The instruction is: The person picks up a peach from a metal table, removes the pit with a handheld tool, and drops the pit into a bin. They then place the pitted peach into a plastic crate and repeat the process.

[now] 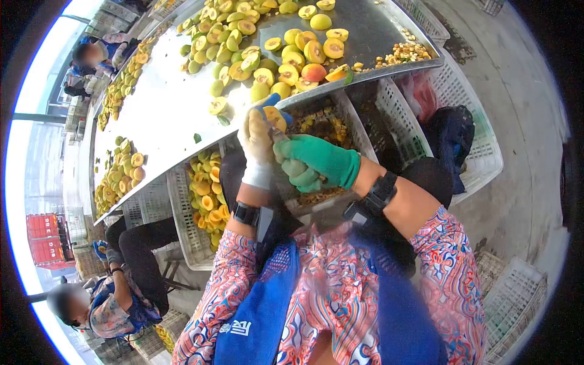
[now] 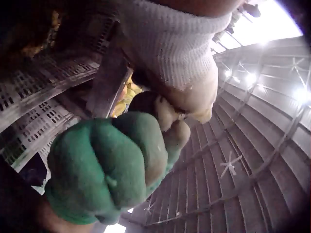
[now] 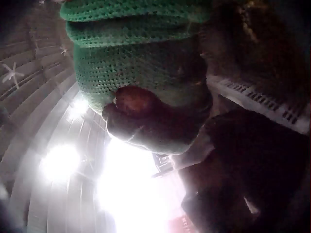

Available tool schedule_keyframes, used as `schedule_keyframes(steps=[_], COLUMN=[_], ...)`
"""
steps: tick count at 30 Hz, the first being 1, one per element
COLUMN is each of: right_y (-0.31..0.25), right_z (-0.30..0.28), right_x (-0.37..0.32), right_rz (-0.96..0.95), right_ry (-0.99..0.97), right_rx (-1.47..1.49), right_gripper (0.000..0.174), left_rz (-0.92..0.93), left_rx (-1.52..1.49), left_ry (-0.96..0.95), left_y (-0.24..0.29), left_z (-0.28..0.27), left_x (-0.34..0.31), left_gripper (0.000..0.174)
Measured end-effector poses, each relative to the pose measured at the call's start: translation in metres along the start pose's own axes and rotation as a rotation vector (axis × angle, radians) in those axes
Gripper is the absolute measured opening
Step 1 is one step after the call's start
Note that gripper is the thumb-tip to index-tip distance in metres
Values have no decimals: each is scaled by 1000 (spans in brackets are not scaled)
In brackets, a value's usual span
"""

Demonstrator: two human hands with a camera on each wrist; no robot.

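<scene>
In the head view my left hand (image 1: 254, 140), in a white glove with blue at the fingers, holds a yellow peach half (image 1: 275, 118) beside the table edge. My right hand (image 1: 322, 159), in a green glove, comes up against the fruit from the right, its fingers curled round a small tool that they mostly hide. A brown, rounded end of the tool's handle (image 3: 138, 100) shows at the green glove in the right wrist view. Both gloves meet in the left wrist view, the green fist (image 2: 107, 165) below the white cuff (image 2: 180, 53).
A metal table (image 1: 371, 27) bears heaps of halved peaches (image 1: 234, 36) and a pile of pits (image 1: 407, 53). Beneath its edge stand a crate of hollowed halves (image 1: 210, 204) and a bin of brown scraps (image 1: 322, 125). Another person (image 1: 115, 298) sits at the left.
</scene>
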State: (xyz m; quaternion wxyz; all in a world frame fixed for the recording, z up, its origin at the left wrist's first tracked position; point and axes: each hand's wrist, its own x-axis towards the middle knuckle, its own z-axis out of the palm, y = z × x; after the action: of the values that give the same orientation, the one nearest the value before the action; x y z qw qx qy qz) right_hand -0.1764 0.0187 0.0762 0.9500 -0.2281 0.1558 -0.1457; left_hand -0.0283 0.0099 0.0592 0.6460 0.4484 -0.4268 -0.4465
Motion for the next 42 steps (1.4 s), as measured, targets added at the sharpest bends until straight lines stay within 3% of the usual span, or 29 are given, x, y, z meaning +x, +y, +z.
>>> schedule_keyframes(steps=[6,9,11,15,16,18,20,21,22,24,26,27,28,30,31,32,34,35,37,38,40,42], right_y=[7,7,8,13,14,12,9,6,8,18,27,37,52,93,117,127,86,115,114,103,97,109], right_z=[-5,-9,-4,4,4,-3,-5,-6,-11,-27,-37,-50,-66,-121,-158,-180,-123,-152,-174,-162,-152,-160], right_x=[3,7,7,12,12,10,2,-2,-3,-1,-4,-5,-5,4,10,10,-18,-30,-26,-15,-17,-26], right_rz=[29,18,-47,-159,-162,-178,-178,-180,-325,-624,-322,-149,36,466,347,225,422,370,506,696,433,443], right_ry=[-185,-191,-80,96,64,5,136,201,253,354,476,500,525,231,240,253,257,239,24,-157,117,166], right_rx=[218,206,135,-88,-104,-146,-524,-715,-891,-1231,-1457,-1602,-1741,-2032,-1998,-1976,-2014,-2103,-2146,-2076,-2097,-2063], right_gripper=[21,22,23,22,22,22,23,25,26,30,33,32,32,37,39,42,37,36,34,34,36,41], left_rz=[-82,-180,-202,-304,-302,-165,-110,-103,-94,-60,-118,-208,-53,307,189,209,9,118,336,200,77,38], left_rx=[-71,-162,-222,-345,-391,-210,-135,-166,-193,-11,459,701,1060,1745,1505,1211,1204,1204,1198,1151,1324,1317], left_ry=[-132,-100,-71,278,333,375,447,311,175,274,391,271,207,72,117,125,24,-44,-180,-229,-353,-302], left_y=[-2,-3,-2,5,5,-6,7,24,44,57,58,55,56,54,57,21,39,31,14,20,-10,-6], left_z=[-2,2,6,16,15,-6,-48,-71,-96,-156,-198,-222,-222,-213,-196,-220,-146,-125,-83,-64,-51,-37], left_x=[5,8,7,2,1,6,0,-5,-10,-16,-24,-28,-32,-29,-19,4,33,49,80,88,118,116], left_gripper=[56,59,60,55,54,50,52,52,52,48,43,41,40,40,41,41,40,43,47,50,53,54])
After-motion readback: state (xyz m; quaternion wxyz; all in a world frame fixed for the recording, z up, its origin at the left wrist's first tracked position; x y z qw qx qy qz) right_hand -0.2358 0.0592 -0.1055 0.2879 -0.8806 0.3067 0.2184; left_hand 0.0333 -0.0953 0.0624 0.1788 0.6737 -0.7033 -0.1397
